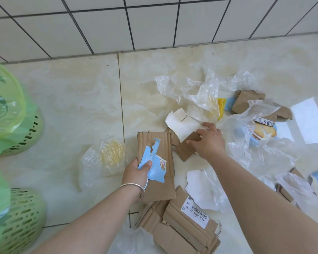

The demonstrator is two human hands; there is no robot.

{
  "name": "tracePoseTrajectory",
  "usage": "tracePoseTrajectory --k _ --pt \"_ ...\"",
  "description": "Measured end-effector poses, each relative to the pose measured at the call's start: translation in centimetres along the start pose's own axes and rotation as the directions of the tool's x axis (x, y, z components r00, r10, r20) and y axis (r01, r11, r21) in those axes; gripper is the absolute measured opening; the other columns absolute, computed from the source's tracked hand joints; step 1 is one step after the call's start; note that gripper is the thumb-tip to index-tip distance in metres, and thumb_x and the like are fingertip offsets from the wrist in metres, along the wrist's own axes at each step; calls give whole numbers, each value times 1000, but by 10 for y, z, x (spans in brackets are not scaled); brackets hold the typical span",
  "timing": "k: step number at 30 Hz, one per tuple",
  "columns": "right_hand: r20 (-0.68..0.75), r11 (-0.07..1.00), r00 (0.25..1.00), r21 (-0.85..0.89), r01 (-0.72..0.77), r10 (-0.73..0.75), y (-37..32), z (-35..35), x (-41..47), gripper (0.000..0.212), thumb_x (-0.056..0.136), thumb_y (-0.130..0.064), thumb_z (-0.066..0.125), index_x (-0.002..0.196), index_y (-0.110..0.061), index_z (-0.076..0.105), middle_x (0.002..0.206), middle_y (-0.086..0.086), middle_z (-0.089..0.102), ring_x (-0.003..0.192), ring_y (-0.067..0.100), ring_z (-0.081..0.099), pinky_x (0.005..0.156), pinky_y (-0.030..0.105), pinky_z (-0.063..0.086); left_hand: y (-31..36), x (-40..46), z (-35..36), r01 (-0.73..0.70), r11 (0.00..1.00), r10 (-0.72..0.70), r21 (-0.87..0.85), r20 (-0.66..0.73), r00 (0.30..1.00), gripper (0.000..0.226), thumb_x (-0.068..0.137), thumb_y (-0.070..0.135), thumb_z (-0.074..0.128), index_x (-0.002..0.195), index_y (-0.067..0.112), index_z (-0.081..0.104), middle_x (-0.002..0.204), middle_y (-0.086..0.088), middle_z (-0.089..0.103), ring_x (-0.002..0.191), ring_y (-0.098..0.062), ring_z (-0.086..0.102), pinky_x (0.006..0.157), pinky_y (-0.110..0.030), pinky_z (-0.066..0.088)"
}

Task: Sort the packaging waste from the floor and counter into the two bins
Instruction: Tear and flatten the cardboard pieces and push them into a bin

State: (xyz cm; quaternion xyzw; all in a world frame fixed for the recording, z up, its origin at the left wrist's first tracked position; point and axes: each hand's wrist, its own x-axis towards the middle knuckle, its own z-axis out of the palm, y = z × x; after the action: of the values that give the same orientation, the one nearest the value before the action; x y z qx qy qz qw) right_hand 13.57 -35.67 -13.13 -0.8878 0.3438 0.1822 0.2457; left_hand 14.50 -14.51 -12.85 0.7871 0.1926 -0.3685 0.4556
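Her right hand (208,142) pinches the small cardboard scrap (186,147) beside the cardboard sheet (155,167) gripped with blue paper scraps (154,165) in her left hand (136,173).

The camera on my head looks steeply down at the floor (81,92). My hands sit close below. It is the only view.

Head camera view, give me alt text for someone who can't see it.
A person's left hand holds torn blue packaging against a cardboard sheet while the right hand reaches onto a small cardboard scrap. Plastic bags and cardboard litter the tiled floor; two green bins stand left.
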Motion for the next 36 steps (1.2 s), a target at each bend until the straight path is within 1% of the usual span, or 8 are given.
tracePoseTrajectory --k 9,12,17,21,27,32,34,36 --pt "6 998 999 -46 -37 38 -3 6 -15 28 84 -41 64 102 -20 58 100 4 63 103 26 54 83 32 37 1 3 5 8 1000 -7 20 -23 1000 17 94 25 51 79 18 53 78 0 59 65 -15 53 59 -24 40" --pt "49 993 996 81 -81 77 -4 4 -23 23 83 -36 66 90 -22 49 89 0 57 90 24 56 75 33 43 0 2 3 11 1000 -11 24 -22 1000 19 94 25 51 76 20 52 76 0 58 64 -16 52 57 -25 39" --pt "76 917 992 380 -125 104 -3 6 -43 22 86 -25 65 94 -18 45 98 -1 47 74 16 47 51 23 34 1 -5 -5 2 1000 -4 -29 -49 999 19 94 25 52 76 17 52 76 -2 57 63 -17 50 58 -27 38" --pt "-40 828 984 547 -125 175 -8 -1 -59 21 88 -21 62 100 -12 47 94 1 47 65 7 41 52 20 33 9 -16 -15 -26 996 15 -89 -121 993 26 93 22 52 69 15 45 69 0 49 61 -19 45 54 -26 33" --pt "-92 637 953 762 -119 288 -31 -28 -82 29 84 -26 68 105 -18 49 106 3 56 93 19 53 78 30 41 19 -38 -34 -70 980 30 -186 -208 978 29 92 21 53 67 13 42 65 0 46 58 -21 42 52 -27 31" --pt "-105 550 981 835 -3 165 -76 -59 -120 30 83 -24 70 103 -22 48 102 3 59 85 17 59 78 31 49 46 -72 -65 -161 965 112 -208 -230 967 34 92 24 53 64 14 37 64 0 40 57 -18 38 53 -26 29" --pt "-109 530 989 847 42 96 -99 -70 -142 35 83 -22 70 109 -26 45 96 0 57 80 12 59 75 28 51 57 -90 -82 -209 955 156 -212 -241 958 36 91 25 54 64 13 34 63 -1 38 59 -21 37 54 -26 29" --pt "-94 494 995 866 73 17 -124 -77 -166 49 84 -20 69 122 -30 41 92 -4 59 84 12 61 82 34 54 65 -109 -104 -264 939 204 -219 -260 944 34 91 25 54 65 13 36 64 -1 40 60 -21 38 54 -26 29"
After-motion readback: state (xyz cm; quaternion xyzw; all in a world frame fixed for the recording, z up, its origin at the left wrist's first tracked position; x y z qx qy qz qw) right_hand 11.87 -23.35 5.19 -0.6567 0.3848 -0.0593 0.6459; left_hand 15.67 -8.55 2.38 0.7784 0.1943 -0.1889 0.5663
